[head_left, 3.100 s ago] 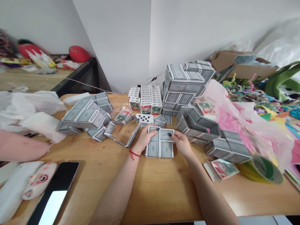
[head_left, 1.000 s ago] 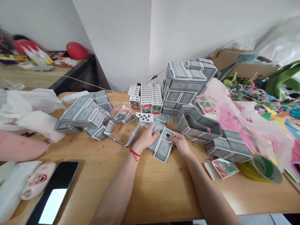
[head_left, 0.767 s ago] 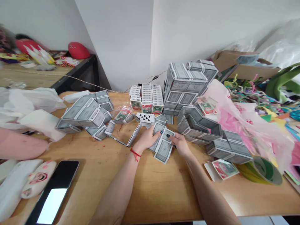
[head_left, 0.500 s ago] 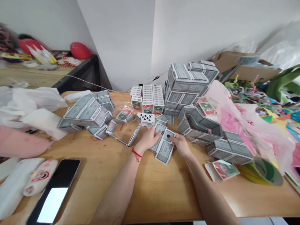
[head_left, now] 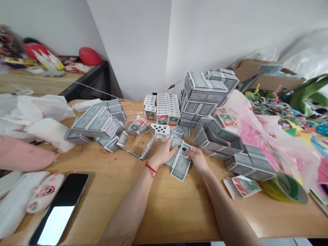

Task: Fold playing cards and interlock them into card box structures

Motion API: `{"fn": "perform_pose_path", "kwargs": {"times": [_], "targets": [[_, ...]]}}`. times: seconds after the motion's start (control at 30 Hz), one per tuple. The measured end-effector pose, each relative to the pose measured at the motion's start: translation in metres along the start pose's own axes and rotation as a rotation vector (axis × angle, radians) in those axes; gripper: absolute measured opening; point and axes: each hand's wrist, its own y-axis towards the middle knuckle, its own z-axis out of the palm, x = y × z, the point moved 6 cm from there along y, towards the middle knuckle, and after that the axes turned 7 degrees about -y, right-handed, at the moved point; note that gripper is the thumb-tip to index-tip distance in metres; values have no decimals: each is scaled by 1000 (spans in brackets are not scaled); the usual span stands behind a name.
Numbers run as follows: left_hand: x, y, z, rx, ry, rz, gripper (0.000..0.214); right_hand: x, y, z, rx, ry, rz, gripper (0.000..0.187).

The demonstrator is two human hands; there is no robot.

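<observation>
While both hands meet at mid-table, the left hand (head_left: 163, 154) lies over the upper left of the card panel (head_left: 181, 168), fingers curled onto its grey backs. Right hand (head_left: 197, 159) pinches the panel's upper right edge, fingers narrow. Both hold it. The panel is several grey-backed playing cards joined side by side, turned diagonal, with its lower corner at the wooden table (head_left: 176, 208); cannot tell if it touches. A red thread bracelet (head_left: 150, 168) sits on the left wrist.

Around it:
- Face-up spades card (head_left: 161, 129) just behind the left hand.
- Open card ring (head_left: 135, 145) to the left of the hand, lying flat, walls on edge.
- Closed card block (head_left: 96, 123) further left, tilted.
- Rows of boxed decks (head_left: 162, 108) at the back by the wall.
- Tall stacked card block (head_left: 205, 92) right of the decks, with an open card frame (head_left: 217, 136) in front of it, near the right hand.
- Flat card block (head_left: 249, 164) further right, an empty deck box (head_left: 243, 186) just in front of it.
- Green-yellow tape roll (head_left: 290, 187) at the right edge, beside a pink plastic bag (head_left: 261, 136).
- Phone (head_left: 60, 208) near left, screen up and lit.
- Another person's pink sleeve (head_left: 25, 159) at the far left, well apart from the panel.
</observation>
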Motion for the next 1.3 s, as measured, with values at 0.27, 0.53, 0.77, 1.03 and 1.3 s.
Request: {"fn": "perform_pose_path", "kwargs": {"times": [0.27,0.53,0.77,1.03,1.3], "targets": [[-4,-1,-2,-10,10,-11,27,-3,2,0,-1,-10,4,36],[-8,-2,-3,22,26,-44,30,3,3,2,29,18,12,36],[-3,-1,-3,-15,-279,36,26,1,5,-5,77,21,-9,39],[4,3,-9,-98,-510,112,29,7,-1,-4,177,-199,-95,45],[6,3,-10,-147,-413,87,31,2,1,3,66,-146,-90,46]]}}
